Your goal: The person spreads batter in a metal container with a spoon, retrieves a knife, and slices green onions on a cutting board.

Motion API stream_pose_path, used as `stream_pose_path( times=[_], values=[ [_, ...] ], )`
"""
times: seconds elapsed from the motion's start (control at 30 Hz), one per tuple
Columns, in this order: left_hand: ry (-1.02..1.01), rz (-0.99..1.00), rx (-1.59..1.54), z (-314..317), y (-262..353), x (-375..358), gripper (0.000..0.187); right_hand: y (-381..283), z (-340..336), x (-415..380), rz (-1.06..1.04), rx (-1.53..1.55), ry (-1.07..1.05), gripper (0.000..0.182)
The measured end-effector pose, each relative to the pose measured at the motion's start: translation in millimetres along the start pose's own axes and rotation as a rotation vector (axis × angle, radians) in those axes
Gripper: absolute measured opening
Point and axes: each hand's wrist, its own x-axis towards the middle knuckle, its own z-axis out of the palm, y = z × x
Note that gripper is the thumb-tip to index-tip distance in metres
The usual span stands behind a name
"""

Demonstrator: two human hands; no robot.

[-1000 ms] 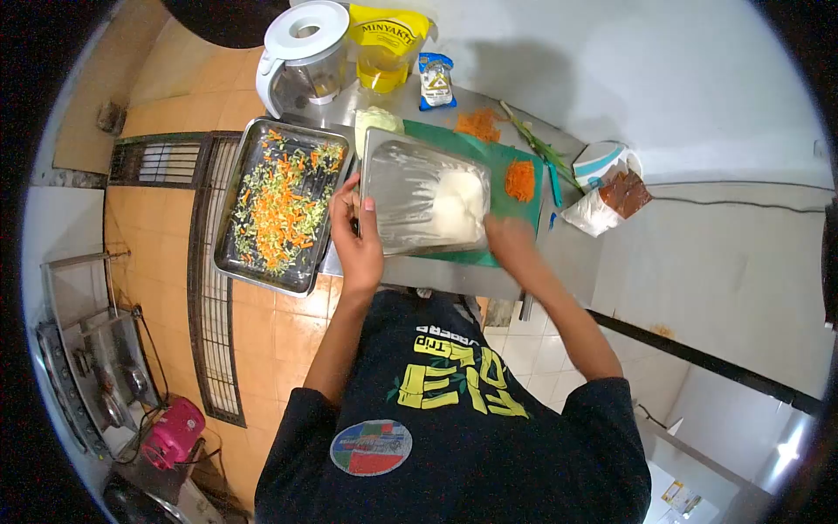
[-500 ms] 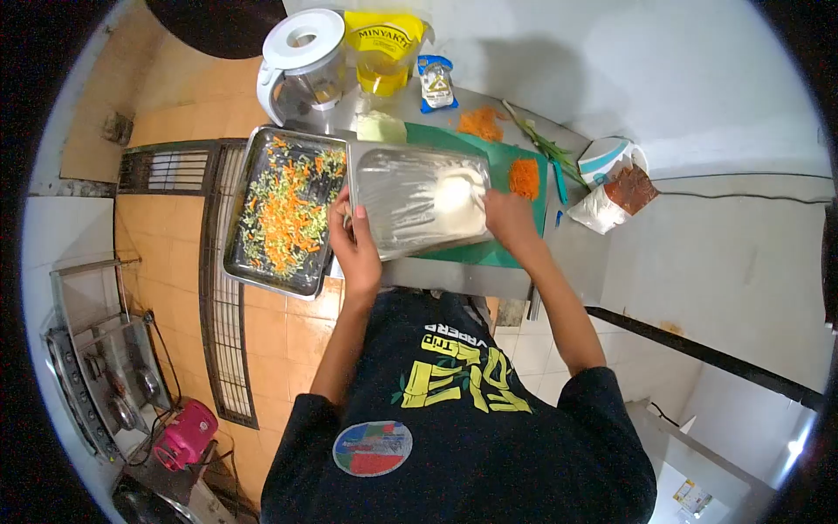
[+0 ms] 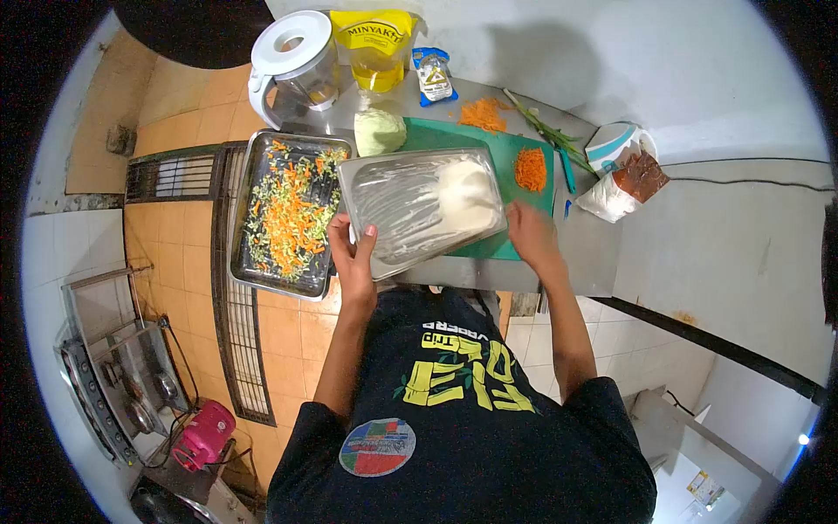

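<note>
My left hand [image 3: 353,255] grips a rectangular metal pan [image 3: 384,218] by its left edge, thumb over the rim and fingers beneath. A smooth white mass [image 3: 467,194], like batter or dough, has gathered at the pan's right end, and white smears streak the rest of the bottom. Beside the pan's right edge is my right hand [image 3: 532,234], blurred, its fingers close to the rim. Under the pan lies a green cutting board [image 3: 499,248]. Just left of my left hand, a dark baking tray [image 3: 244,266] holds chopped orange and pale green vegetables [image 3: 292,214].
A cabbage piece [image 3: 381,133], a blender [image 3: 297,65], a yellow oil pouch [image 3: 374,48] and a small blue-white packet [image 3: 434,77] stand behind. Shredded carrot [image 3: 529,169], green stalks [image 3: 541,127], a teal-handled knife [image 3: 567,170] and an opened bag [image 3: 611,199] are at right.
The pan has shifted slightly right and turned a little. My right hand has moved from over the pan's right rim outward to the right. More of the cabbage shows.
</note>
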Motion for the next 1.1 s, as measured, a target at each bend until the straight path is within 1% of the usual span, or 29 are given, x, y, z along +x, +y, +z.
stream_pose_path(
  times=[0.03,0.07,0.17,0.27,0.33,0.37,0.47,0.57,0.67,0.77,0.87,0.97,1.07,1.1],
  values=[
    [0.027,-0.015,0.018,5.1,3.9,-2.2,0.035,-2.3,-16.9,-1.2,0.028,0.037,0.008,0.025],
    [0.029,-0.031,0.008,8.3,6.7,-3.1,0.041,-5.5,-28.3,-1.6,0.054,0.076,0.018,0.026],
    [0.057,-0.048,0.031,2.3,2.7,-3.8,0.05,-20.4,-32.8,-17.9,0.094,0.173,0.054,0.025],
    [0.064,-0.028,0.053,8.7,9.4,-4.2,0.058,-3.7,8.4,-40.1,0.031,0.167,0.149,0.018],
    [0.031,0.023,0.078,10.6,9.2,-1.5,0.059,22.3,53.3,-53.7,0.088,0.079,0.034,0.016],
    [0.013,0.05,0.089,12.0,8.9,0.0,0.059,30.2,65.3,-57.1,0.117,0.035,-0.021,0.015],
    [-0.012,-0.055,0.109,6.6,7.0,-1.2,0.065,31.5,69.2,-60.8,0.106,0.118,0.103,0.015],
    [-0.047,-0.009,0.103,5.2,7.5,3.4,0.054,21.2,58.8,-57.2,0.087,0.131,0.224,0.016],
    [-0.098,0.013,0.218,6.4,13.0,4.1,0.054,44.1,82.5,-60.6,0.092,0.042,0.039,0.011],
    [-0.068,-0.024,0.244,9.6,14.8,2.7,0.054,40.7,64.5,-58.5,0.038,0.065,0.078,0.015],
    [-0.037,-0.025,0.196,2.8,8.1,5.2,0.055,25.1,47.8,-59.4,0.051,0.125,0.181,0.014],
    [-0.039,0.005,0.206,-1.8,-2.1,5.3,0.056,44.2,78.8,-66.4,0.036,-0.001,0.079,0.01],
    [-0.112,0.117,0.268,-1.0,2.0,7.0,0.055,46.3,85.5,-64.0,0.027,0.083,0.097,0.012],
    [-0.088,0.067,0.254,-0.1,-0.5,1.2,0.055,48.5,77.5,-68.8,0.037,0.058,0.08,0.013]
  ],
)
